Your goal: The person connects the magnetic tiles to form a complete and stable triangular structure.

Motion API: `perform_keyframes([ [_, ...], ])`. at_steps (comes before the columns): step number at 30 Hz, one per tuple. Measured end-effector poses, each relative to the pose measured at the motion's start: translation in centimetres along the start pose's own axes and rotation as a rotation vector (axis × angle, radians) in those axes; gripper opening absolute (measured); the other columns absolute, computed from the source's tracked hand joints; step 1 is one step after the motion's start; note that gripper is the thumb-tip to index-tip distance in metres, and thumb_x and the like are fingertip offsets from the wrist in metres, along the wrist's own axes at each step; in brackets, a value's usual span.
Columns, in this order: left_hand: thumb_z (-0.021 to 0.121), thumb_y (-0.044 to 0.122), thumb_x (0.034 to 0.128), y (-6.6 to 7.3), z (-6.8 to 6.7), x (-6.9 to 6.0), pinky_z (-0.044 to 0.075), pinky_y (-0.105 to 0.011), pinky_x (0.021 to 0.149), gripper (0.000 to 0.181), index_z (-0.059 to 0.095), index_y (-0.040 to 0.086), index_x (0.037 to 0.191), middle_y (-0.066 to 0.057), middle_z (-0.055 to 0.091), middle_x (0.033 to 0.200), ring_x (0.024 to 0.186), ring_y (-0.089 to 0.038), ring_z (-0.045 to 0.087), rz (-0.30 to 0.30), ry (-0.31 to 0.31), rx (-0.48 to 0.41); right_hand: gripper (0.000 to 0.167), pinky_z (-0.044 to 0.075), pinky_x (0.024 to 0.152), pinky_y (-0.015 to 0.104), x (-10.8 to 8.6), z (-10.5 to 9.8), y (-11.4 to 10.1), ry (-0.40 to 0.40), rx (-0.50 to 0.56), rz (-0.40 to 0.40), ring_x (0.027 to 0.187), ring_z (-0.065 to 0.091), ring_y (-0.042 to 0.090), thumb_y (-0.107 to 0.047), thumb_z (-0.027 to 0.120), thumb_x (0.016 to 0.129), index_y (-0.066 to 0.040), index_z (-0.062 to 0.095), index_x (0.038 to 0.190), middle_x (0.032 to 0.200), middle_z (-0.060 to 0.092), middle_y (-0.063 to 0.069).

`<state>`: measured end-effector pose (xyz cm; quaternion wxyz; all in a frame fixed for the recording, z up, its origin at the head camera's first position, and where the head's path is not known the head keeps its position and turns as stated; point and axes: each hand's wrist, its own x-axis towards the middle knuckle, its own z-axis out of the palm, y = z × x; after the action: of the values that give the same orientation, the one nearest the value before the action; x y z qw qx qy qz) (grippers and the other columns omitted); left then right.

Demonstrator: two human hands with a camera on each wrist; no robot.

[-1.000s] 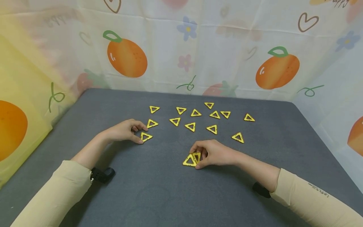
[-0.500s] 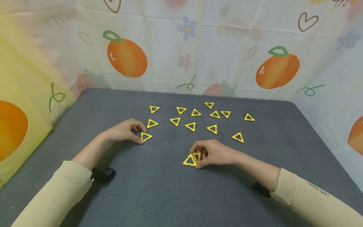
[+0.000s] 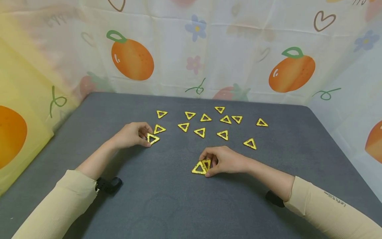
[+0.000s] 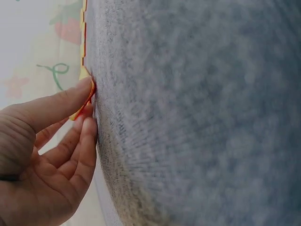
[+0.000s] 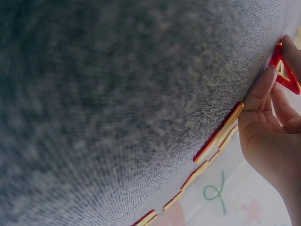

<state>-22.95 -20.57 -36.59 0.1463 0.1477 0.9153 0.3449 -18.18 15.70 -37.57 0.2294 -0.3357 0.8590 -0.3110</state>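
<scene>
At the left of the head view, the left hand (image 3: 130, 135) pinches a yellow triangle (image 3: 152, 139) between thumb and fingers, its near side tilted up. The left wrist view shows the thumb of this hand (image 4: 51, 150) on the triangle's edge (image 4: 83, 104). Near the middle, the right hand (image 3: 225, 160) pinches a tilted triangle (image 3: 206, 164) beside a flat yellow triangle (image 3: 199, 168); the two appear to touch. In the right wrist view, the right hand (image 5: 273, 110) grips a red-edged triangle (image 5: 292, 84) by its corners.
Several yellow triangles lie scattered on the dark grey table (image 3: 167, 199) beyond the hands, one (image 3: 159, 128) just behind the left fingers and one (image 3: 250, 143) to the right. A fruit-print curtain (image 3: 173, 49) stands behind the table.
The left hand has gripped its triangle and moved it slightly away from the body, lifting it a little. The right hand and its triangles stay nearly the same; the head view has shifted slightly.
</scene>
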Motion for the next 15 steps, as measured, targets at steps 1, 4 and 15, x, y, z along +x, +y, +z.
perform_keyframes([
  [1,0.080,0.014,0.0824,0.1,0.0,0.0,0.055,-0.033,0.077,0.037,0.063,0.007,0.114,-0.014,0.068,0.105,0.093,-0.021,0.066,0.006,0.005,-0.006,0.044,0.051,0.064,0.022,0.0,0.0,0.0,0.001,-0.001,-0.004,0.072,0.058,0.006,-0.027,0.083,0.081,-0.019,0.064,0.120,0.094,0.064,0.000],
  [4,0.075,0.012,0.0874,0.3,0.1,0.0,0.056,-0.031,0.074,0.030,0.064,0.006,0.115,-0.014,0.071,0.099,0.086,-0.017,0.069,0.020,0.017,-0.028,0.044,0.050,0.064,0.022,0.0,-0.1,0.0,-0.001,0.001,-0.002,0.072,0.058,0.006,-0.027,0.082,0.081,-0.019,0.064,0.120,0.095,0.064,0.001],
  [15,0.069,0.007,0.0908,2.0,1.6,0.6,0.061,-0.033,0.079,0.024,0.067,0.003,0.114,-0.016,0.070,0.099,0.085,-0.016,0.072,0.076,0.019,-0.172,0.044,0.050,0.064,0.022,-0.1,-0.1,-0.1,-0.008,-0.003,0.019,0.072,0.058,0.006,-0.026,0.082,0.081,-0.021,0.064,0.120,0.095,0.064,-0.002],
])
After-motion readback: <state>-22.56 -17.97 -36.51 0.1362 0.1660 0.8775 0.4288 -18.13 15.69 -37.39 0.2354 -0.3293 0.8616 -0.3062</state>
